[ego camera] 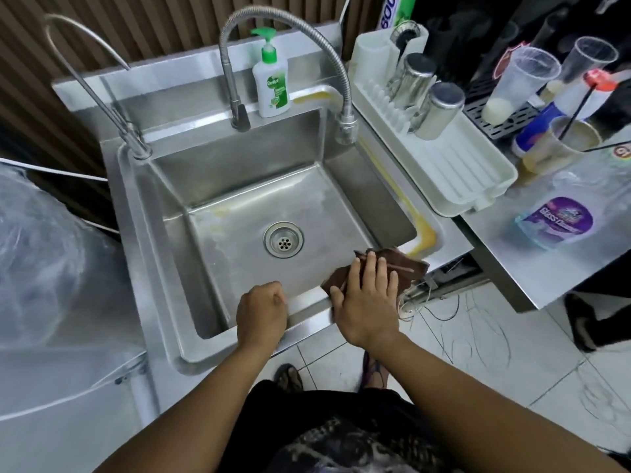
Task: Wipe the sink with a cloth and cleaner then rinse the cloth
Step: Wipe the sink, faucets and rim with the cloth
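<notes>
My right grip presses flat, fingers straight, on the brown folded cloth at the stainless steel sink's near right corner. My left grip rests clenched, apparently empty, on the near rim. Yellow streaks line the right rim, so I judge the wiping unfinished and the rinsing still ahead.

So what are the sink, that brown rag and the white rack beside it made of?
Sink: probably brushed stainless steel, from its grey sheen and soft reflections. Brown rag: soft fabric, since it folds and creases. White rack: likely matte plastic, with moulded ribs.
</notes>
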`<control>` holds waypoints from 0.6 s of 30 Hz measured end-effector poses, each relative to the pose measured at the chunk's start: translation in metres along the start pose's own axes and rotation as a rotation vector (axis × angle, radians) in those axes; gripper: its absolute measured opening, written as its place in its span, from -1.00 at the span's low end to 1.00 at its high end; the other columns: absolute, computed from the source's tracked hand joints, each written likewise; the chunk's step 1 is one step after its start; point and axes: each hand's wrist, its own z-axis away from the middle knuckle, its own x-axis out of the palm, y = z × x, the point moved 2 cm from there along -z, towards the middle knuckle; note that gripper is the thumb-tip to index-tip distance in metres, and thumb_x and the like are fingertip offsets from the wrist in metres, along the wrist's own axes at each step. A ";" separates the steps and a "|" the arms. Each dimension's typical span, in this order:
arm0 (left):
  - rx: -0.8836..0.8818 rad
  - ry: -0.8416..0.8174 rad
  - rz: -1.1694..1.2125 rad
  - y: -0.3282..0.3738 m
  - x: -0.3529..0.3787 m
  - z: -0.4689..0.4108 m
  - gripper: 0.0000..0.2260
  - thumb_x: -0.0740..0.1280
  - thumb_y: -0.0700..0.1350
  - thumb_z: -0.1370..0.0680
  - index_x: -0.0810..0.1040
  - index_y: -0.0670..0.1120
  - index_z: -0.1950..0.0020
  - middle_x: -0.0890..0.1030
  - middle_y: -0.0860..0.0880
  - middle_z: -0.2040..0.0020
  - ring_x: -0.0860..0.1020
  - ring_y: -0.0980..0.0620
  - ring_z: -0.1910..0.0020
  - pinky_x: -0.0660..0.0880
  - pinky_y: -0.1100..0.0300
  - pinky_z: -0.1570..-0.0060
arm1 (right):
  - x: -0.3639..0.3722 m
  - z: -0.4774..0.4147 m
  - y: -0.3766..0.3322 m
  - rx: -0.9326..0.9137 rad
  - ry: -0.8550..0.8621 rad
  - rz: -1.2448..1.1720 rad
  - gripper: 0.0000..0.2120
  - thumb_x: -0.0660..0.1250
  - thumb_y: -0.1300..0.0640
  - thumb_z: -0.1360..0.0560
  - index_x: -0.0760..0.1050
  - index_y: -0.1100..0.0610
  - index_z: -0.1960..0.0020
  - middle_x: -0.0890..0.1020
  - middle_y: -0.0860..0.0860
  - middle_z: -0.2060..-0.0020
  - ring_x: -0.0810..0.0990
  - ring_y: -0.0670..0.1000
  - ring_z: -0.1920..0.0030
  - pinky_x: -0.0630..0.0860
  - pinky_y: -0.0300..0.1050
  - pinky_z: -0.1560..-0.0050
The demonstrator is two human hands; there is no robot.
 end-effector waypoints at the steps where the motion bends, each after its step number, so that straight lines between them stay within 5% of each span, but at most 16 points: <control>1: 0.017 -0.011 0.015 0.004 0.001 -0.002 -0.83 0.08 -0.22 -0.30 0.44 -0.18 0.38 0.53 -0.12 0.41 0.50 -0.23 0.31 0.41 -0.04 0.34 | 0.006 0.009 -0.014 -0.030 0.001 -0.012 -0.26 -0.10 -0.19 -0.56 0.24 0.28 -0.55 0.21 0.30 -0.55 0.14 0.32 -0.56 -0.14 0.21 -0.50; 4: 0.017 -0.024 0.107 0.024 0.013 -0.009 -0.78 0.12 -0.21 -0.38 0.56 -0.12 0.29 0.62 -0.05 0.30 0.57 -0.18 0.21 0.52 -0.02 0.25 | 0.015 0.025 -0.033 -0.170 -0.005 -0.037 -0.32 -0.02 -0.10 -0.57 0.28 0.31 -0.53 0.29 0.28 -0.52 0.23 0.29 -0.54 -0.04 0.18 -0.52; 6: 0.013 -0.032 0.083 0.041 0.021 -0.012 -0.77 0.19 -0.15 -0.55 0.64 -0.01 0.02 0.68 -0.04 -0.01 0.58 -0.14 -0.04 0.53 0.01 0.03 | 0.007 0.019 -0.015 -0.159 -0.010 -0.062 -0.24 -0.16 -0.12 -0.53 0.06 0.28 -0.61 0.13 0.21 -0.59 0.03 0.22 -0.60 -0.19 0.11 -0.57; 8: 0.015 -0.110 -0.045 0.049 0.030 -0.014 -0.72 0.15 -0.02 -0.64 0.56 0.02 -0.26 0.58 -0.03 -0.26 0.48 -0.14 -0.25 0.46 -0.01 -0.13 | -0.001 0.002 0.018 -0.044 0.022 -0.040 -0.17 -0.28 -0.17 -0.45 -0.08 0.23 -0.63 -0.03 0.18 -0.62 -0.16 0.21 -0.61 -0.27 0.13 -0.55; 12: 0.011 -0.253 -0.323 0.049 0.039 -0.018 -0.55 0.00 0.17 -0.66 0.47 0.00 -0.39 0.48 -0.06 -0.41 0.38 -0.17 -0.38 0.31 -0.12 -0.29 | -0.014 -0.024 0.052 0.217 -0.020 -0.024 -0.20 -0.24 -0.18 -0.46 -0.14 0.14 -0.64 -0.18 0.23 -0.60 -0.30 0.26 -0.58 -0.28 0.24 -0.54; 18: -0.039 -0.309 -0.394 0.046 0.046 -0.021 -0.35 -0.14 0.35 -0.61 -0.03 0.09 -0.65 -0.09 -0.04 -0.67 -0.14 -0.19 -0.62 -0.12 -0.35 -0.48 | 0.010 0.023 -0.009 -0.015 0.063 -0.094 -0.30 -0.18 -0.16 -0.58 0.09 0.17 -0.62 0.09 0.19 -0.61 -0.06 0.23 -0.61 -0.28 0.16 -0.52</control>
